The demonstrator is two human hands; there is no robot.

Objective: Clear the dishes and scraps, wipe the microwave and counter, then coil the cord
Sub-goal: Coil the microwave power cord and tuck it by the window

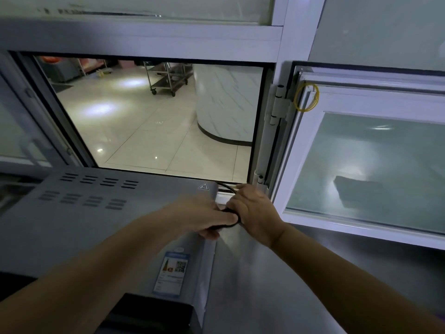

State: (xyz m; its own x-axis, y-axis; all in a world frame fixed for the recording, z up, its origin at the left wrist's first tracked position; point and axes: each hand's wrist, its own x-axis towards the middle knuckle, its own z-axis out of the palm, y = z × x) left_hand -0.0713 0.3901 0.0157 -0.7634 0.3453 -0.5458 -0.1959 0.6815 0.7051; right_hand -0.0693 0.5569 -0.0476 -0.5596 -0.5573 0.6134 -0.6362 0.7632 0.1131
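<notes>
Cord (230, 224) between left hand (204, 216), right hand (255, 212).

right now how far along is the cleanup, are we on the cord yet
Yes, the last step. No dishes or scraps show on the visible counter or microwave top; whether they were wiped can't be judged. In hand: the left hand and right hand grip the black cord together at the microwave's back corner. Left: a strand trails toward the window sill, so coiling looks unfinished.
</notes>
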